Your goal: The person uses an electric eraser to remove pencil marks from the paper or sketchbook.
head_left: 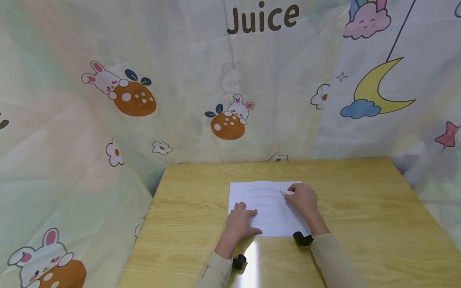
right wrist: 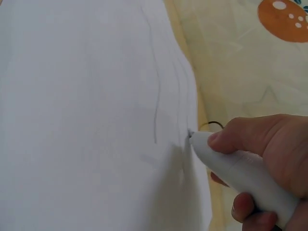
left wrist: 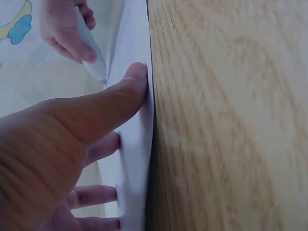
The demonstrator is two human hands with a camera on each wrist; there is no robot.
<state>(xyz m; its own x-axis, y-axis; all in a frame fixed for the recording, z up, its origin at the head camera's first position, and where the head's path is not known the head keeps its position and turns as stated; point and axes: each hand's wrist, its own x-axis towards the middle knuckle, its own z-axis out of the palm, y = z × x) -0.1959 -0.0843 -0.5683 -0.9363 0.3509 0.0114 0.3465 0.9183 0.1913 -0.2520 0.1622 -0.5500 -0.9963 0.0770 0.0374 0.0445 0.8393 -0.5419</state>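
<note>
A white sheet of paper (head_left: 275, 222) lies on the wooden table, bearing three faint, curved pencil-like lines. On its left part rests my left hand (head_left: 240, 222), fingers spread; the left wrist view shows the thumb (left wrist: 137, 72) pressing near the paper's edge. My right hand (head_left: 305, 200) is at the upper right of the sheet and grips a thick white pen-shaped tool (right wrist: 245, 175). Its narrow dark tip touches the paper by the end of a line near the far edge. Fingers wrap the tool's body, hiding its rear end.
The light wooden table (head_left: 194, 216) extends on all sides of the paper. A printed cloth (head_left: 180, 80) with rabbits and a moon hangs behind and to the left. Black wrist devices (head_left: 302, 239) sit at both cuffs.
</note>
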